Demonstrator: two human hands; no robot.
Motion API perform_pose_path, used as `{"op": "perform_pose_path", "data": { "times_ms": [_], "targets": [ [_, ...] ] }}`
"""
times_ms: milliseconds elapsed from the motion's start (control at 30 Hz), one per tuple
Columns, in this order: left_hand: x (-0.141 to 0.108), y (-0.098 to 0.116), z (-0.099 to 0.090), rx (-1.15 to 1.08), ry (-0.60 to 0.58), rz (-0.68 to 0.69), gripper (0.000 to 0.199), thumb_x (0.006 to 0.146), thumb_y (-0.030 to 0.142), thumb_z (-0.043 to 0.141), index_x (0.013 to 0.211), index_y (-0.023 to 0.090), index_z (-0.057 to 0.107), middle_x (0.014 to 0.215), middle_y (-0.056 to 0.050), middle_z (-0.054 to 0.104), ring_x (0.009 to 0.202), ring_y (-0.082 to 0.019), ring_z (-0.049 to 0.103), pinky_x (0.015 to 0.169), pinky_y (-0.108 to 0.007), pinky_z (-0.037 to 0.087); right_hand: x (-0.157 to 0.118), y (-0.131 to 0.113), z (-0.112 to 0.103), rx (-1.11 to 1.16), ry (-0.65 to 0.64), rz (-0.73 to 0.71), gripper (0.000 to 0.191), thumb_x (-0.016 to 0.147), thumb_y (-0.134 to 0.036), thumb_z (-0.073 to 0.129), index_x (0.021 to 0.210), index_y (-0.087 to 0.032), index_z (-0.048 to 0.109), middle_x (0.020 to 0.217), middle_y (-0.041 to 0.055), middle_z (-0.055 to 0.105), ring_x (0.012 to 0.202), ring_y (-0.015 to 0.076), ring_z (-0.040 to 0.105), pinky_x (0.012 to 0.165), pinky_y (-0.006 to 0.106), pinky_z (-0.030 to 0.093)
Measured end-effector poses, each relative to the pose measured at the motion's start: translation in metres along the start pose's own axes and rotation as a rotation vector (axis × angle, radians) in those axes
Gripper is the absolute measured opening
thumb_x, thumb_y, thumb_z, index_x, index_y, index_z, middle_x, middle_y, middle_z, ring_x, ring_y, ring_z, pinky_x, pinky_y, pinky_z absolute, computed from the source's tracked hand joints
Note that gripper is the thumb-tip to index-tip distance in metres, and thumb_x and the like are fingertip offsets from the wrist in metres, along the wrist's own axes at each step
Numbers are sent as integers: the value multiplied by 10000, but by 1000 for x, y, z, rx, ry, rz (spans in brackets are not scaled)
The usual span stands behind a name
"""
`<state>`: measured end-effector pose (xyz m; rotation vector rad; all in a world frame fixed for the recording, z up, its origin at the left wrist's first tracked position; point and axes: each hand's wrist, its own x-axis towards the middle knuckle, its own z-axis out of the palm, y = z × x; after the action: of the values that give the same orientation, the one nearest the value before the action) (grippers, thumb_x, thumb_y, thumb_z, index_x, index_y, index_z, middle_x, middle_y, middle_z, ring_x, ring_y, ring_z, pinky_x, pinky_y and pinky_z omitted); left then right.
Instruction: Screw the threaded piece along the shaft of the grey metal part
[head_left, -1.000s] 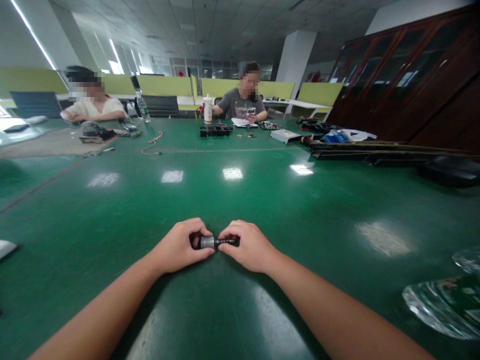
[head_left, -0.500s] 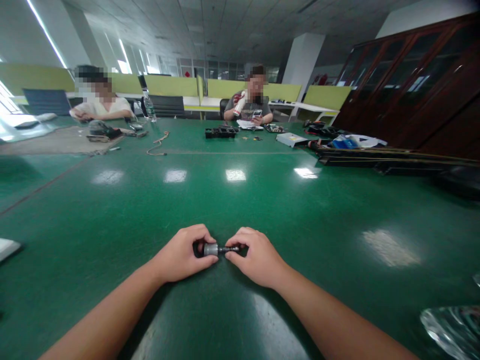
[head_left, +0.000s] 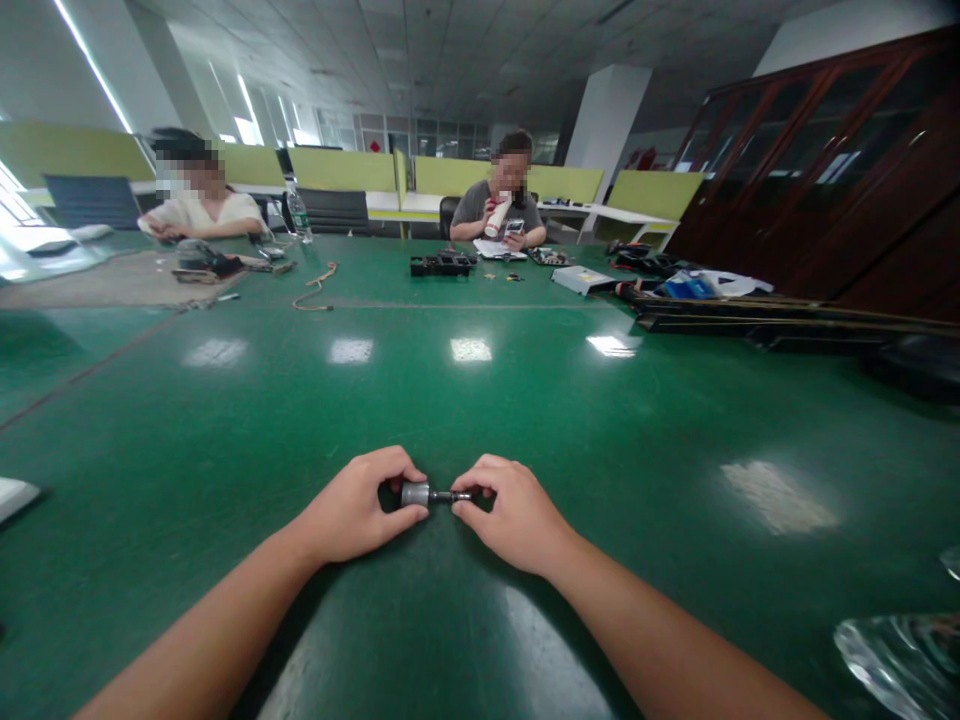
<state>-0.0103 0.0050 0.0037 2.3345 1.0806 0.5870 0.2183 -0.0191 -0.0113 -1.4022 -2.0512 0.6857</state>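
Observation:
A small metal part lies level between my two hands, just over the green table (head_left: 480, 400). It has a thick grey cylinder (head_left: 415, 494) on the left and a thin dark shaft (head_left: 442, 497) reaching right. My left hand (head_left: 364, 505) holds the cylinder between thumb and index finger. Thumb and fingers of my right hand (head_left: 510, 510) pinch the shaft near its right end. A short stretch of shaft shows between the fingertips of both hands. My other left fingers are partly hidden behind the hand.
A glass object (head_left: 900, 660) stands at the lower right, a white item (head_left: 13, 498) at the left edge. Across the table are a black device (head_left: 441, 264), a silver box (head_left: 583, 280), a cord (head_left: 319, 288), a bottle (head_left: 298, 212) and two seated people.
My left hand and the metal part have shifted slightly left, and more shaft shows between the hands. The person across has lowered the white cylindrical item and moved it right.

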Motion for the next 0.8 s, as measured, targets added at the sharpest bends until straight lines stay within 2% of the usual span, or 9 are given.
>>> {"op": "perform_pose_path", "data": {
  "times_ms": [167,367,667,800],
  "targets": [
    [0,-1,0,-3,12,1,163,799,278,699,906,179,628,872,-22,643,801,-180,606,737,-290,450,0,1,-1,20,33,12,119,766,-171,697,847,-236,754,797,-2,664,725,138,571,682,277,414],
    [2,-3,0,-6,44,-40,158,786,274,703,875,178,616,852,-23,639,781,-184,599,723,-294,451,2,6,-1,-26,165,115,121,731,-155,692,808,-228,749,756,1,640,679,136,554,638,274,407],
    [1,-3,0,-15,44,-41,167,777,270,708,884,177,620,863,-24,639,788,-183,601,731,-293,458,2,7,0,19,113,56,142,728,-154,710,829,-236,769,817,7,691,729,148,581,682,284,429],
    [1,-3,2,-22,17,-31,174,777,267,713,900,175,629,885,-27,641,775,-172,601,724,-284,462,2,4,4,109,61,-2,234,751,-126,715,952,-239,760,854,6,706,786,153,606,741,291,443]
  ]
}}
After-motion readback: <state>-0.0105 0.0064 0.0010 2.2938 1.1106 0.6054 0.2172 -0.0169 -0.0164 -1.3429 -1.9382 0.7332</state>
